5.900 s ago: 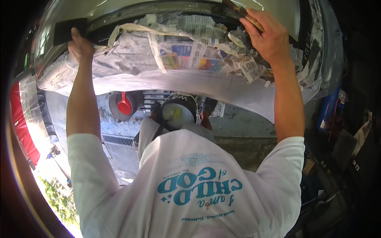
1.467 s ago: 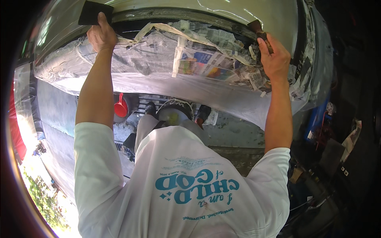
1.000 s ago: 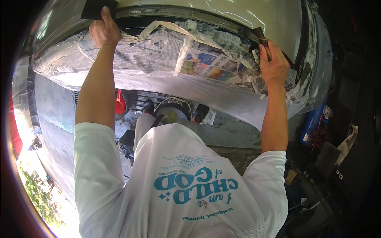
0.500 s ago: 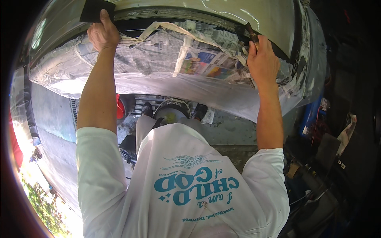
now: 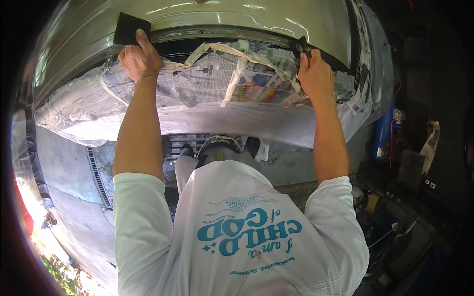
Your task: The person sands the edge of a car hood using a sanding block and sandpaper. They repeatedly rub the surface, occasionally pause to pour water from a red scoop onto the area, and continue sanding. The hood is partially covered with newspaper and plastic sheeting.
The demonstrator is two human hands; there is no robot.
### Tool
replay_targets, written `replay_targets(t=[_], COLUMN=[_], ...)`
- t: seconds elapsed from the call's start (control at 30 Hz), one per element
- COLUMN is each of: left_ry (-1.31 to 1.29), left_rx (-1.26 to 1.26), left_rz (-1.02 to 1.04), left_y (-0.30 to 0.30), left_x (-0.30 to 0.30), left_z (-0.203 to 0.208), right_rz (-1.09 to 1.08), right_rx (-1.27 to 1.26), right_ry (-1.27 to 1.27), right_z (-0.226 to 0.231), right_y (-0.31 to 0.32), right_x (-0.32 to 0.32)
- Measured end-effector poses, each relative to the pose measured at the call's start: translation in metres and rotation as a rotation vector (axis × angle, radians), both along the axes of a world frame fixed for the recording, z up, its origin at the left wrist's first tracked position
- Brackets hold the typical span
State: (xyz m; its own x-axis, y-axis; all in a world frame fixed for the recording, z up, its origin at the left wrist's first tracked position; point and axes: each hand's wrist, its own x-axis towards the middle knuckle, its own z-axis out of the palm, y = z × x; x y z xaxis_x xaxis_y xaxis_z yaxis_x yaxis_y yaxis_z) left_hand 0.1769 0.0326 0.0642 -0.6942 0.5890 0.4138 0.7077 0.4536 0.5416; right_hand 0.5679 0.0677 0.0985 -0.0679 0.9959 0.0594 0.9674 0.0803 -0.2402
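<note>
Left hand (image 5: 139, 60) presses a dark sanding pad (image 5: 130, 28) at 11 o'clock; right hand (image 5: 316, 74) pinches a dark strip (image 5: 302, 45) at 1 o'clock; a slip could tear the taped newspaper masking (image 5: 232, 81).

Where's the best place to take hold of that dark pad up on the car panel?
Grip the dark pad by its lower edge, coming from below. It lies flat against the beige panel, and only that lower edge is reachable; the left hand already pinches it there with fingertips.
</note>
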Motion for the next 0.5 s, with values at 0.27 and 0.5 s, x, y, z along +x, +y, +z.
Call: replay_targets(t=[0.27,0.5], left_ry=[0.036,-0.015], left_rx=[0.061,0.101], left_rz=[-0.044,-0.067], left_y=[-0.001,-0.001], left_x=[0.001,0.002], left_z=[0.001,0.003], right_rz=[-0.215,-0.191], right_rx=[0.028,0.059], right_ry=[-0.03,0.057], right_z=[-0.014,-0.011], right_y=[-0.002,-0.008], right_x=[-0.015,-0.012])
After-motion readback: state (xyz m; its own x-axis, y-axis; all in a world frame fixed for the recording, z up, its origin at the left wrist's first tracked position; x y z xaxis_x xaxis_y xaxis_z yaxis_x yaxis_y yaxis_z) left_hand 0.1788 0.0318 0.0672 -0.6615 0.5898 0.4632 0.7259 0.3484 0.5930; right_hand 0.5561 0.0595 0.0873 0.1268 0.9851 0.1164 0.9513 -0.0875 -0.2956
